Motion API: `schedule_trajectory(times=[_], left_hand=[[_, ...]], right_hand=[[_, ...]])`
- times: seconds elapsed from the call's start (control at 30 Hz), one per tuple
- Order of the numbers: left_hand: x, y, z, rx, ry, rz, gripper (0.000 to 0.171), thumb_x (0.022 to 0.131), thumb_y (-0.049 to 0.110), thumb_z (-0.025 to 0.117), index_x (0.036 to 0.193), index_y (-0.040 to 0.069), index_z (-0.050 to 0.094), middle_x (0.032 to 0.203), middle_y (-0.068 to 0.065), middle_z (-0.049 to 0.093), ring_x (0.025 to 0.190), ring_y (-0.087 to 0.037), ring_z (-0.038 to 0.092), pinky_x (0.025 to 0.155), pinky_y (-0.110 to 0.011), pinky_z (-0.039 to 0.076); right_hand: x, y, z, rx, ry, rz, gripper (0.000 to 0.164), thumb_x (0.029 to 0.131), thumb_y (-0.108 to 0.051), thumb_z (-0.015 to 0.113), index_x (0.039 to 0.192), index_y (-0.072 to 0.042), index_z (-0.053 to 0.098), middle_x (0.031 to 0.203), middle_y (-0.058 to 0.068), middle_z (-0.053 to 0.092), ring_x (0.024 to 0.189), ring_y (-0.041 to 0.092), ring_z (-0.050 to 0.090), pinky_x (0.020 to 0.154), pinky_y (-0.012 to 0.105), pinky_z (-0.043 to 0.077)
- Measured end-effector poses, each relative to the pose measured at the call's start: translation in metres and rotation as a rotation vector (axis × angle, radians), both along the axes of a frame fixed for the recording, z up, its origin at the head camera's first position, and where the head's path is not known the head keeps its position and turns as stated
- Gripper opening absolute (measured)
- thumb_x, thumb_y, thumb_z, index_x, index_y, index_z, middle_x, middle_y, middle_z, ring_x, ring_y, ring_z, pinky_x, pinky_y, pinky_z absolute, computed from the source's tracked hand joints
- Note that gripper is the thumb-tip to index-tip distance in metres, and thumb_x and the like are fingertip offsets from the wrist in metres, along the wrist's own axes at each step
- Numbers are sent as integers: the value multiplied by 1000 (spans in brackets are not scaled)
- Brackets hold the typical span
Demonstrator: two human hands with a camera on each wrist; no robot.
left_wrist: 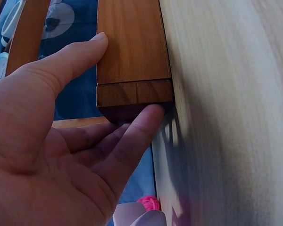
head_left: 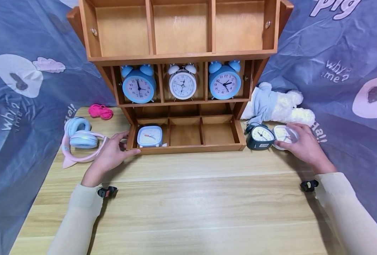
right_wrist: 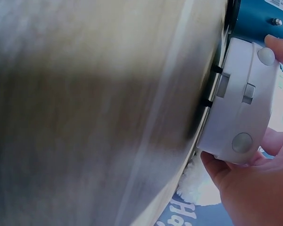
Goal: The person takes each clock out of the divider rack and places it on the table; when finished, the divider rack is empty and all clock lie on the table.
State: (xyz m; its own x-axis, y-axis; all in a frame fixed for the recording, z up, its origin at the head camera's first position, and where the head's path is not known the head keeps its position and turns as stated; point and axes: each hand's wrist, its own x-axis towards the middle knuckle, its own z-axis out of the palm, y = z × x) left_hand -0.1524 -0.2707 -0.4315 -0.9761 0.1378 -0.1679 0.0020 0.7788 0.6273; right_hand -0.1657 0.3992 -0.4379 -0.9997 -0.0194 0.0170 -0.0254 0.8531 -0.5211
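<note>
My left hand (head_left: 111, 153) grips the lower left corner of the wooden shelf (head_left: 188, 150); in the left wrist view the thumb lies along its edge (left_wrist: 132, 47) and the other fingers touch its end. At the right, my right hand (head_left: 304, 143) holds a white alarm clock (head_left: 283, 135) between thumb and fingers. The clock's body (right_wrist: 243, 103), with small feet and switches, is close to the tabletop; whether it touches is unclear. Just left of it stands a dark green alarm clock (head_left: 260, 138). A light blue square clock (head_left: 150, 135) sits in the bottom left compartment.
Two blue twin-bell clocks, left (head_left: 138, 88) and right (head_left: 224, 85), flank a white one (head_left: 182, 85) on the middle tier. Headphones (head_left: 83, 140) and pink yarn (head_left: 100, 111) lie at left. A white plush toy (head_left: 277, 104) lies behind the green clock.
</note>
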Motion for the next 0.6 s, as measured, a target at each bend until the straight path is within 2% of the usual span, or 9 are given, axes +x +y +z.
schedule_trajectory(times=[0.27, 0.6], left_hand=[[0, 0, -1, -3, 14, -5, 102, 100, 47, 85, 172, -4, 34, 167, -34, 49, 132, -48, 67, 103, -60, 61], [1, 0, 0, 0, 14, -1, 102, 100, 48, 86, 171, -5, 35, 164, -34, 52, 130, -48, 68, 102, -59, 61]], right_hand=[[0, 2, 2, 8, -25, 11, 97, 96, -39, 86, 166, 10, 40, 166, 43, 34, 147, 67, 37, 120, 83, 30], [3, 5, 2, -10, -43, -14, 99, 98, -42, 83, 170, 7, 35, 169, 44, 29, 148, 71, 35, 121, 85, 28]])
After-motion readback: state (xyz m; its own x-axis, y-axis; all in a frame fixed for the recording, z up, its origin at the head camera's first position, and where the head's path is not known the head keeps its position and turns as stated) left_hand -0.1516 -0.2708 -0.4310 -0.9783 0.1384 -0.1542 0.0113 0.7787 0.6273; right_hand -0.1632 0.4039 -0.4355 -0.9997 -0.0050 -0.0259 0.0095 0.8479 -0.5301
